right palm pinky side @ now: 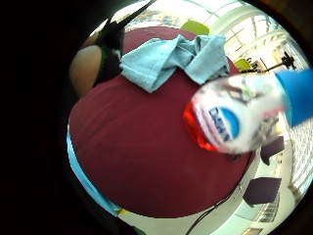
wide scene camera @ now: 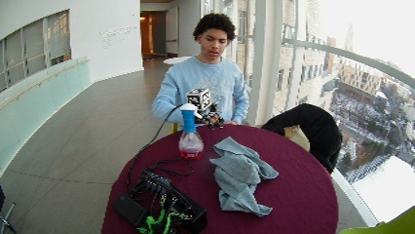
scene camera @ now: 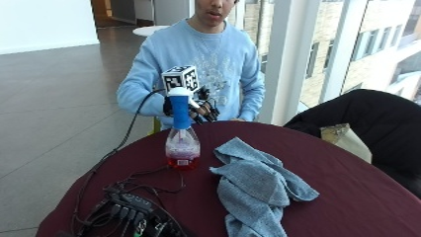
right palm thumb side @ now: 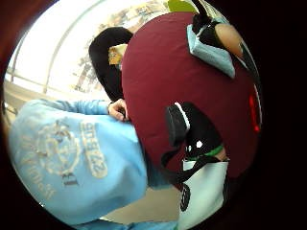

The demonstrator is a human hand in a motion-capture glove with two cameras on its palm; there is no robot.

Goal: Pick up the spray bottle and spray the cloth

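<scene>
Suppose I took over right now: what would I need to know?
Right hand: above the table behind the bottle's blue top, fingers loosely curled, not gripping anything.
Bottle: upright on the maroon table, red liquid at its bottom.
Cloth: crumpled on the table beside the bottle, apart from it.
Done: nothing shows yet; the bottle is not lifted.
Left: grip the bottle, lift it, aim at the cloth and spray.
</scene>
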